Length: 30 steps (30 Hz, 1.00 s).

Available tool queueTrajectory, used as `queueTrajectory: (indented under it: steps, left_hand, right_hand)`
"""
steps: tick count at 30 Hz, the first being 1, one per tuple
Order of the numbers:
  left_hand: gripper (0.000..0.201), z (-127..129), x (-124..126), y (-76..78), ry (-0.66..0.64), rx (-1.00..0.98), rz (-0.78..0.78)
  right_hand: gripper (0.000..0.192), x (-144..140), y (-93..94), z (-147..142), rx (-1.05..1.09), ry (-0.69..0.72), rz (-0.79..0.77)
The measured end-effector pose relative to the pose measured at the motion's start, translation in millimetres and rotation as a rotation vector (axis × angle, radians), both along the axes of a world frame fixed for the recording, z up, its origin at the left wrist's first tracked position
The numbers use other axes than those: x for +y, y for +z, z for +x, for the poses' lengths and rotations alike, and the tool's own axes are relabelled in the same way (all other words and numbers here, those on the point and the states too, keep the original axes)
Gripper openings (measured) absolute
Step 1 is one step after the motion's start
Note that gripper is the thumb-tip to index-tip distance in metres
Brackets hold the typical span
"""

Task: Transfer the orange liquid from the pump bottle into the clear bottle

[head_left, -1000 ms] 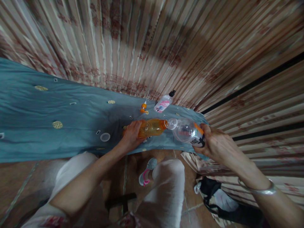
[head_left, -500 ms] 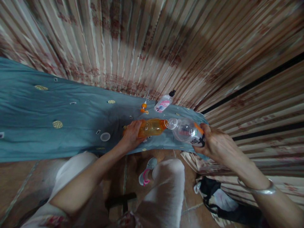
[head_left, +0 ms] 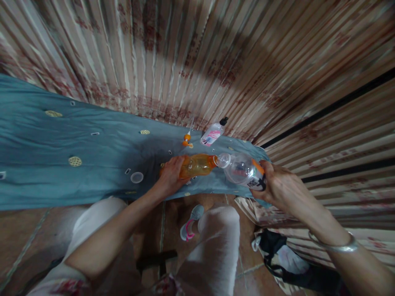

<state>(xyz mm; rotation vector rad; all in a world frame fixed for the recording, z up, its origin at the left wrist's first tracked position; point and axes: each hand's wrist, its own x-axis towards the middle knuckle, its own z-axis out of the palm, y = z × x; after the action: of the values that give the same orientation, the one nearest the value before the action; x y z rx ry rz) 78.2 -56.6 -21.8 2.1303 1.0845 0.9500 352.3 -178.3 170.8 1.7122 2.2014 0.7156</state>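
White trousers (head_left: 216, 246), silver bangle (head_left: 336, 246) (right wrist), grey-pink shoe (head_left: 191, 224).

No lettering can be read. The clear bottle (head_left: 242, 169) bears a white label with black marks, too blurred to make out. Beyond the clear bottle, the small bottle (head_left: 212, 134) carries a pink and white label, equally illegible.

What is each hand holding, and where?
Left hand grips the orange bottle by its base end; right hand grips the clear bottle by its base end.
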Motion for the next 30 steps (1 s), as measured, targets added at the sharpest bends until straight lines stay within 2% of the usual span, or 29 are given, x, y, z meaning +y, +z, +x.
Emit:
queueTrajectory:
  steps: [30]
  left_hand:
    - [0.068,0.3,-0.1,1.8,0.003,0.016,-0.004]
  right_hand:
    - [0.033,1.2,0.9,-3.7,-0.04,0.031,0.044]
